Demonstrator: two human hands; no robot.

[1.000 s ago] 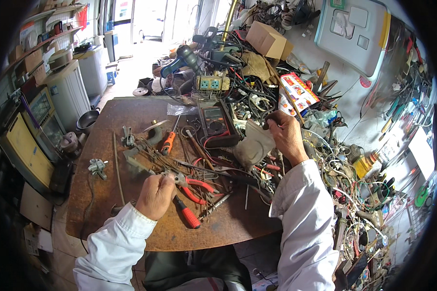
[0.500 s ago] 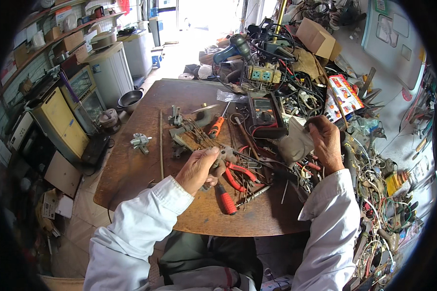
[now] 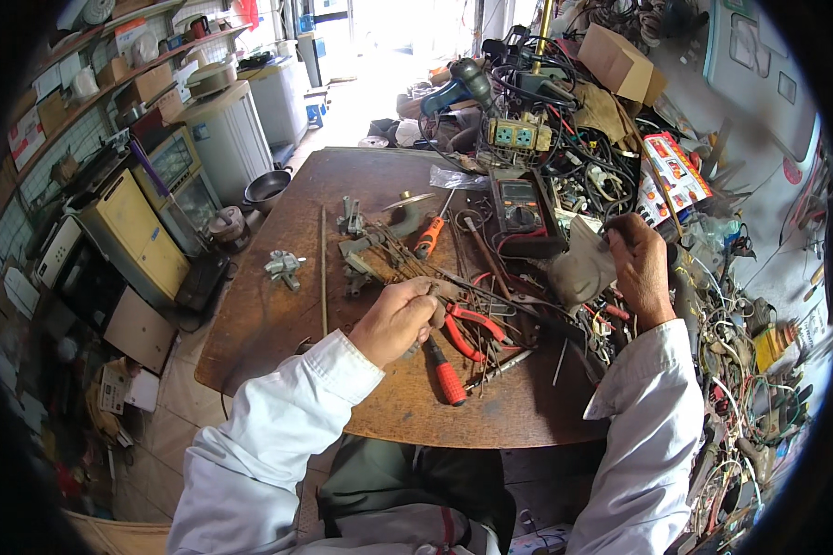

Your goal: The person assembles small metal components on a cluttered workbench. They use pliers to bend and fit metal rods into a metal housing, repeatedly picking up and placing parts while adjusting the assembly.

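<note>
My left hand (image 3: 396,322) is closed, thumb against curled fingers, over the middle of the worktable. A small grey metal part (image 3: 446,289) shows at its fingertips, mostly hidden by the hand. My right hand (image 3: 640,270) pinches the upper edge of a dusty grey, rounded, cup-like piece (image 3: 578,270) at the table's right side. Just right of my left hand lie red-handled pliers (image 3: 477,331) and a screwdriver with a red grip (image 3: 448,377). Thin rusty rods (image 3: 403,264) are heaped beyond that hand, beside an orange-handled screwdriver (image 3: 428,239).
A multimeter (image 3: 520,208) lies in a dark case at the table's far right. Metal castings (image 3: 285,267) and a long thin rod (image 3: 324,268) are on the left of the wooden table (image 3: 259,338). Tangled wires and a blue heat gun (image 3: 458,88) crowd the right and back.
The whole view has shifted slightly, moving the table and tools rightward. My left hand has turned a little, covering more of the metal part. My right hand still grips the grey piece.
</note>
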